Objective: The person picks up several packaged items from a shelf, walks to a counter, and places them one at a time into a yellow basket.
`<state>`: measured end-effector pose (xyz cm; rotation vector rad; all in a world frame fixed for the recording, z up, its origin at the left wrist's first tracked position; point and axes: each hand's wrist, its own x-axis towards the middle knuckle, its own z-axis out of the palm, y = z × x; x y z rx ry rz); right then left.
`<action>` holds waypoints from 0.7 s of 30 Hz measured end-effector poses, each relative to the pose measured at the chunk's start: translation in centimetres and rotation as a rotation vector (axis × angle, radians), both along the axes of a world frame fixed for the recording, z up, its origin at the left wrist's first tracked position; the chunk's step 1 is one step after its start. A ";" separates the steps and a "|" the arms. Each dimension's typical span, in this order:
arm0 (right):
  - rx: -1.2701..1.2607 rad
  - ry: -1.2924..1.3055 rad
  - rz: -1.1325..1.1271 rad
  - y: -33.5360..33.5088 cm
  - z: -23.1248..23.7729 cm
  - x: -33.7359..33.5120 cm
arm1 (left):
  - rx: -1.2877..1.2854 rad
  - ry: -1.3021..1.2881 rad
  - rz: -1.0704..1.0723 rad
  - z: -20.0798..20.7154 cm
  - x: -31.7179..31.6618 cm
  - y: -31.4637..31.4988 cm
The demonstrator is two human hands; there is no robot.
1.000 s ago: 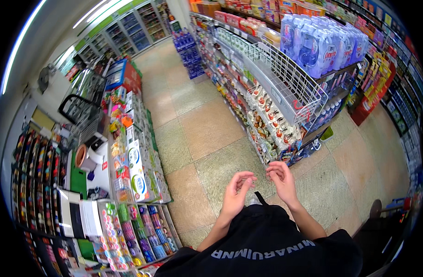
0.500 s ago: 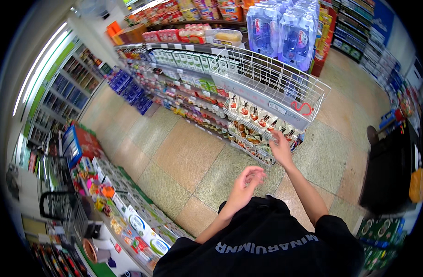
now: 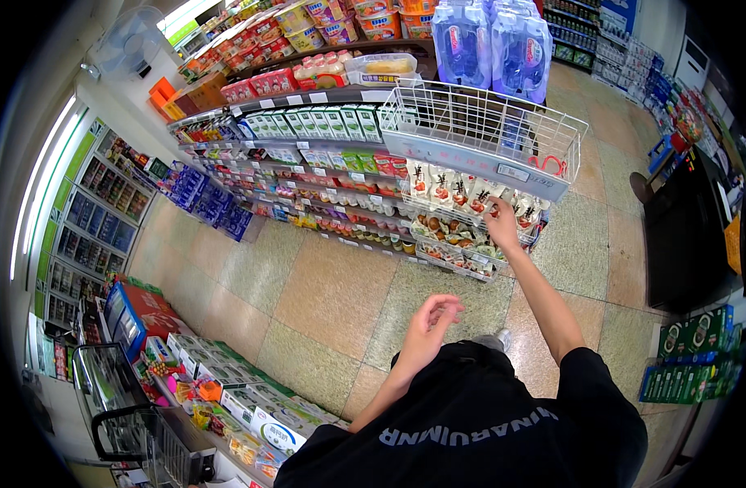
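Observation:
My right hand [image 3: 501,225] reaches to the wire rack at the end of the shelf. Its fingertips pinch at one of the white food packets [image 3: 480,195] that stand in a row, with dark lettering and red pictures on them. Below these packets, a lower wire tier [image 3: 454,236] holds brown, round-looking packed food. Over the row hangs a white wire basket [image 3: 479,122] with a pale front panel. In front of my body, above the floor, my left hand [image 3: 431,327] hangs loosely curled, fingers and thumb apart, with nothing visible in it.
Shelves of small packages [image 3: 332,171] run left from the rack. Shrink-wrapped blue bottles [image 3: 462,49] stand behind the basket. Stacked white cartons [image 3: 251,398] lie at lower left. A dark cabinet [image 3: 686,232] and green boxes [image 3: 690,358] stand at right.
My right hand has moved up and inward onto the row of white packets. The view has shifted a little; my left hand stays in front of my body.

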<state>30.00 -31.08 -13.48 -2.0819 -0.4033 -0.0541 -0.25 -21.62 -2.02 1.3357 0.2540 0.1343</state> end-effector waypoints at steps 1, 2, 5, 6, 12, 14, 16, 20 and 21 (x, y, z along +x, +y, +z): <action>0.004 -0.019 -0.001 0.0 -0.1 0.1 | 0.000 -0.003 -0.004 0.0 -0.2 0.3; 0.004 -0.022 -0.005 0.0 -0.2 0.2 | 0.008 0.000 0.011 0.0 -0.4 0.6; -0.027 -0.025 -0.023 0.1 -0.1 0.1 | 0.021 0.010 0.032 0.2 -0.9 1.4; 0.030 -0.016 -0.011 0.3 0.3 0.0 | 0.028 0.016 0.042 0.4 -1.0 1.6; 0.226 -0.078 0.068 0.9 3.4 -1.4 | 0.030 -0.020 0.030 -0.9 -0.9 2.5; 0.243 -0.086 0.079 0.7 4.3 -1.9 | 0.026 0.010 0.012 -0.7 -0.7 2.8; 0.322 -0.105 0.082 0.3 4.9 -2.6 | 0.023 0.039 -0.013 -0.6 -0.5 3.0; 0.420 -0.003 0.119 -0.6 6.4 -6.2 | 0.044 0.060 0.010 -1.3 -0.1 3.4; 0.429 0.061 0.128 -1.0 7.4 -7.9 | 0.082 0.057 0.038 -1.6 0.0 3.5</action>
